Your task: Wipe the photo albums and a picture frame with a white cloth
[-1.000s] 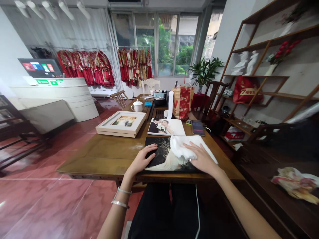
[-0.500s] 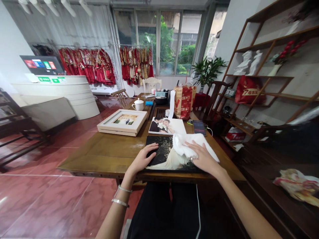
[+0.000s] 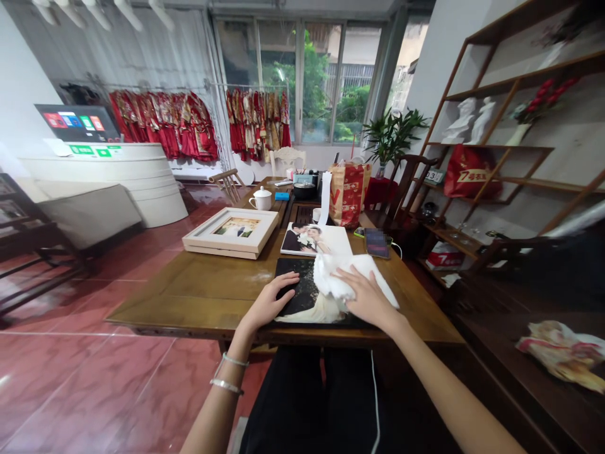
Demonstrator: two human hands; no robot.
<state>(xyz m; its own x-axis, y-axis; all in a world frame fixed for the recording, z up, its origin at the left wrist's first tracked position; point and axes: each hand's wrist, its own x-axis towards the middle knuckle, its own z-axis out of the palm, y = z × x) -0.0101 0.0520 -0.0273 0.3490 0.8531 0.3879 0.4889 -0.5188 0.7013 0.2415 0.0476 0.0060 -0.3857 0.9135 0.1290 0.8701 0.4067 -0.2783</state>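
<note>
A dark photo panel [image 3: 302, 285] with a pale dress-like shape across its lower part lies flat at the table's near edge. Spread over the panel's left side, my left hand [image 3: 274, 299] is open, fingers resting on its surface. My right hand [image 3: 366, 296] holds a folded white towel [image 3: 380, 277] pressed down on the panel, the palm over the cloth. Towel and hand hide most of the panel's right half. Just beyond it lies a white-bordered print of a couple [image 3: 314, 239].
A cream picture frame [image 3: 231, 233] rests on the wooden table [image 3: 189, 296] at left. Behind stand a lidded white cup [image 3: 261, 199], a red-and-tan paper bag [image 3: 348, 195] and a blue box [image 3: 282, 196]. A phone [image 3: 377, 243] with a cable lies at right, near shelving [image 3: 501, 148].
My right hand and the towel have slid left across the panel, covering more of its middle. My left hand stays in place on the panel.
</note>
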